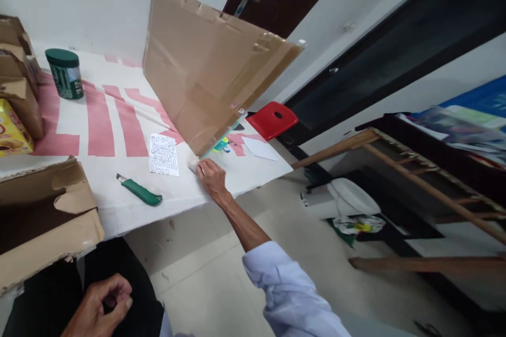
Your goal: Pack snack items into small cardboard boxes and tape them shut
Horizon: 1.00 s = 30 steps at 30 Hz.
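At the table's front edge my right hand is closed, its fingertips pinched on a small whitish crumpled piece whose kind I cannot make out. Just behind it, the lower corner of a large cardboard panel stands on the cloth. My left hand rests above my lap with its fingers curled in, and no object shows in it. To the left of my right hand lie a sheet marked with rows of small boxes and a green utility knife, its blade end pointing left.
An open cardboard box sits at the left front. Farther back are a green lidded tub, more boxes and a yellow package. A red chair stands beyond the table; a wooden frame is at right.
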Motion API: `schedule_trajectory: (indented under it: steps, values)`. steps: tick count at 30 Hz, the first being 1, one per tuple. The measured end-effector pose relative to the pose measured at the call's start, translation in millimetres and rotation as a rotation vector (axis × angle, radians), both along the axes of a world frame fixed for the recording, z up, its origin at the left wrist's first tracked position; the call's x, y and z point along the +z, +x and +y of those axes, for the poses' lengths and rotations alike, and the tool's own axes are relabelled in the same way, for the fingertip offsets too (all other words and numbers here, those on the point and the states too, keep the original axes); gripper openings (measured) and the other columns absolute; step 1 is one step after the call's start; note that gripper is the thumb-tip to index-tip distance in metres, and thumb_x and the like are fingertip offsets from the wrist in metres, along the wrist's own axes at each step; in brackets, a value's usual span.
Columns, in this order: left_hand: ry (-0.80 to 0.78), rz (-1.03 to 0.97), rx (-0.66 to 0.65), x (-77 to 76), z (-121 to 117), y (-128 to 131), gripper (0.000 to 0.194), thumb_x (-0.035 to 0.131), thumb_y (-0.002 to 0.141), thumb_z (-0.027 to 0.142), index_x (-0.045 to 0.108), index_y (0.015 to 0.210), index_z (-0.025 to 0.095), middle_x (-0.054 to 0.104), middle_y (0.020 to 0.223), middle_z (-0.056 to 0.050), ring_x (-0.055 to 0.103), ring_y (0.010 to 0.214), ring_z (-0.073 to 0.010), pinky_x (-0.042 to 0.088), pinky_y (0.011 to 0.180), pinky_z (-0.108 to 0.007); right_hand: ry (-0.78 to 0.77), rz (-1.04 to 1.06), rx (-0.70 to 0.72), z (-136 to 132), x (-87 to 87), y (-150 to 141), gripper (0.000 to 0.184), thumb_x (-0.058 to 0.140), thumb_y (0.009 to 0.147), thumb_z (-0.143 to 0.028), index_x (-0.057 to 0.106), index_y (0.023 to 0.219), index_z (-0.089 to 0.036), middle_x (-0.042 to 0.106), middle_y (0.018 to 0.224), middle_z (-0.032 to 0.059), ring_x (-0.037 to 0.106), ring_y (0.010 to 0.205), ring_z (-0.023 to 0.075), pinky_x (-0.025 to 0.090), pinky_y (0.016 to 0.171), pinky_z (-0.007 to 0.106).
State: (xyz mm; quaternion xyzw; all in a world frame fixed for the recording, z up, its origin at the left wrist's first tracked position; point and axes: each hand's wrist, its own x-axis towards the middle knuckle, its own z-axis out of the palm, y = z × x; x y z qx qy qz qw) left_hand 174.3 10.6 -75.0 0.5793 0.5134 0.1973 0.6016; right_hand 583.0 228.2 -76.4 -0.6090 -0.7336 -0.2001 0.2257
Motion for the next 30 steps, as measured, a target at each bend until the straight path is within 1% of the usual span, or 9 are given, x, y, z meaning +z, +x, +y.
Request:
schedule_trajectory:
  steps: [3,5,8,11,14,17,22,26,30]
  values:
    - [-0.022,-0.01,0.031,-5.8,1,-2,0.029,0.07,0.078,0.05,0.067,0.071,0.022,0.061,0.069,-0.001,0.054,0.07,-0.0185,0.047,0.071,-0.028,-0.053,-0.019,0.019,-12,-20.7,-2,0.023,0.054,0.099,-0.013,0.074,0.089,-0.019,0.077,0.102,0.0105,0.066,0.089,0.0176,0.045,0.076,0.025]
    - [-0.028,-0.021,0.061,-9.6,0,-3,0.028,0.071,0.078,0.049,0.069,0.074,0.022,0.063,0.07,0.0,0.055,0.069,-0.0183,0.047,0.071,-0.027,-0.061,0.006,0.031,-16,-24.6,0,0.024,0.053,0.1,-0.016,0.075,0.091,-0.018,0.078,0.107,0.0109,0.068,0.09,0.0174,0.046,0.076,0.025]
    - [-0.03,-0.048,0.077,-16.3,-2,-4,0.027,0.07,0.08,0.049,0.07,0.077,0.022,0.064,0.072,-0.001,0.057,0.071,-0.0186,0.047,0.071,-0.027,0.001,0.107,0.012,-11,-16.3,8,0.029,0.048,0.102,-0.02,0.076,0.094,-0.018,0.078,0.105,0.0121,0.07,0.092,0.0189,0.049,0.078,0.027]
    - [-0.042,-0.047,0.026,-20.3,-2,-4,0.025,0.07,0.079,0.047,0.07,0.078,0.022,0.064,0.071,0.0,0.057,0.071,-0.0184,0.047,0.07,-0.027,0.068,0.147,-0.052,6,-1.7,18,0.031,0.045,0.102,-0.021,0.075,0.096,-0.017,0.078,0.101,0.0133,0.07,0.091,0.0209,0.05,0.081,0.03]
    - [-0.051,-0.035,0.052,-16.4,-2,0,0.023,0.069,0.078,0.045,0.069,0.078,0.021,0.063,0.072,0.0,0.057,0.071,-0.0181,0.046,0.069,-0.026,0.037,0.067,-0.083,19,2.3,21,0.027,0.048,0.101,-0.019,0.074,0.095,-0.017,0.077,0.098,0.0134,0.067,0.087,0.0203,0.047,0.076,0.028]
    - [-0.06,-0.046,0.128,-8.6,-5,5,0.024,0.068,0.077,0.045,0.067,0.075,0.021,0.063,0.072,-0.001,0.057,0.072,-0.0183,0.046,0.069,-0.027,-0.041,-0.011,-0.051,19,-7.4,15,0.024,0.051,0.1,-0.018,0.074,0.092,-0.017,0.077,0.1,0.0129,0.066,0.087,0.0194,0.044,0.073,0.026]
    - [-0.074,-0.041,0.125,-10.6,-6,8,0.023,0.069,0.075,0.044,0.068,0.076,0.021,0.064,0.071,-0.001,0.057,0.071,-0.0189,0.044,0.068,-0.028,-0.068,-0.019,0.023,6,-21.7,12,0.023,0.053,0.101,-0.023,0.075,0.094,-0.018,0.077,0.114,0.0161,0.068,0.102,0.0229,0.051,0.085,0.031]
    - [-0.082,-0.043,0.044,-15.4,-8,11,0.018,0.067,0.077,0.037,0.071,0.083,0.02,0.066,0.076,-0.001,0.06,0.076,-0.019,0.045,0.073,-0.029,-0.086,0.12,0.097,6,-23.5,16,0.026,0.055,0.1,-0.032,0.076,0.091,-0.02,0.077,0.109,0.0159,0.069,0.105,0.0247,0.055,0.09,0.036]
    - [-0.094,0.045,0.045,-0.5,-20,7,0.016,0.067,0.076,0.028,0.074,0.088,0.02,0.07,0.083,-0.003,0.063,0.083,-0.0207,0.048,0.078,-0.031,-0.034,0.328,0.04,19,-32.5,13,0.032,0.053,0.096,-0.042,0.066,0.074,-0.022,0.075,0.093,0.0135,0.067,0.09,0.0245,0.054,0.088,0.04]
